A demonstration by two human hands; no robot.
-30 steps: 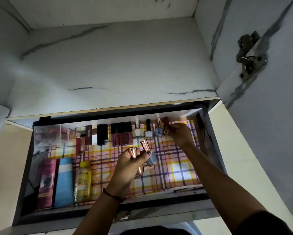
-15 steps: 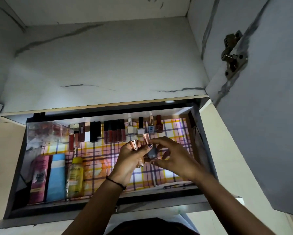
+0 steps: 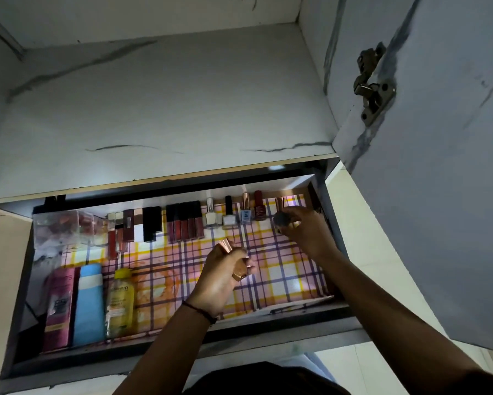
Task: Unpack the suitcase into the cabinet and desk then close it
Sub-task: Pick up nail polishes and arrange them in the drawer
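Rose-gold caps the nail polish bottle (image 3: pixel 281 215) that the right hand (image 3: pixel 305 232) pinches at the back right of the open drawer (image 3: pixel 182 346). Its round dark grey body is just beside the dark red bottle (image 3: pixel 258 210) that ends the back row. The left hand (image 3: pixel 221 277) is held over the middle of the drawer. Its grip is closed round a copper-toned bottle (image 3: pixel 238 269), with one rose-gold cap sticking out above the fingers. I cannot tell whether it holds more than one.

Four nail polishes stand along the back wall: the dark red one, a blue one (image 3: pixel 246 214) and two white ones (image 3: pixel 210 216). Left of them stand five dark red lip gloss tubes (image 3: pixel 184 226) with black caps, then two black lipstick cases (image 3: pixel 151 223). Further left are more lipsticks, too crowded to count. A clear plastic box (image 3: pixel 62 226) sits in the back left corner.

Three toiletries lie side by side at the front left. They are a pink tube (image 3: pixel 58 306) with unreadable print, a blue tube (image 3: pixel 89 306) with a white cap, and a yellow bottle (image 3: pixel 119 303) labelled "GARNIER".

A checked liner (image 3: pixel 282 269) of pink, yellow and purple covers the drawer floor. Above it is a grey-veined cabinet shelf (image 3: pixel 168 109). The cabinet door (image 3: pixel 439 195) stands open on the right and carries one metal hinge (image 3: pixel 372 86).
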